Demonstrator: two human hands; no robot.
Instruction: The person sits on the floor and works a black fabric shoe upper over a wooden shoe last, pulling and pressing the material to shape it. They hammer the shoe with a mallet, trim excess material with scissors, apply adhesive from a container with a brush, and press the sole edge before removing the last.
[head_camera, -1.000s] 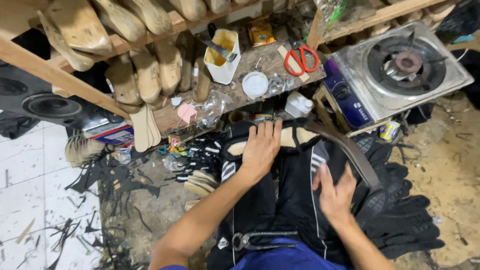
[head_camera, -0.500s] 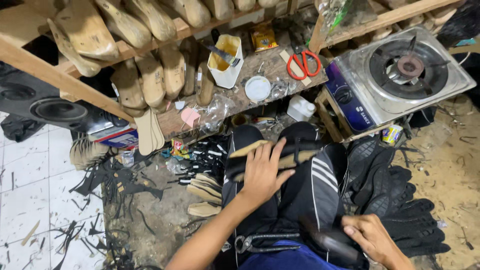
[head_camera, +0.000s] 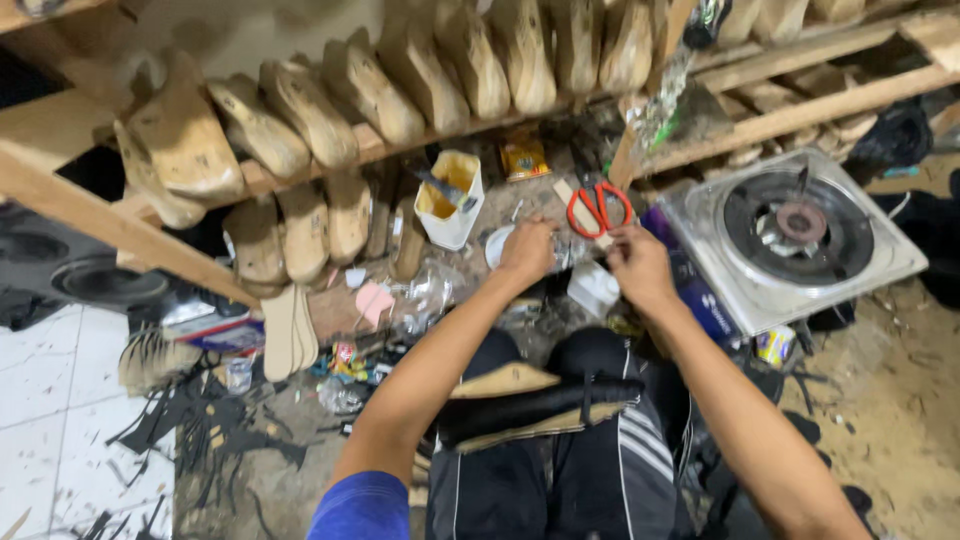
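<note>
From my head camera, looking down: my left hand (head_camera: 527, 252) and right hand (head_camera: 640, 265) reach to the cluttered bench, fingers curled round a small clear item (head_camera: 572, 255) between them; how firmly, I cannot tell. One pair of red scissors (head_camera: 598, 208) lies just beyond. One black shoe piece (head_camera: 535, 402) rests across my knees. One gas burner (head_camera: 795, 235) sits right.

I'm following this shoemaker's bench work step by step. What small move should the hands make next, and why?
Probably close the right hand on the red-handled scissors: both hands are at the bench, the right fingertips beside the handles, while the black shoe upper on its tan sole lies across the lap.
</note>
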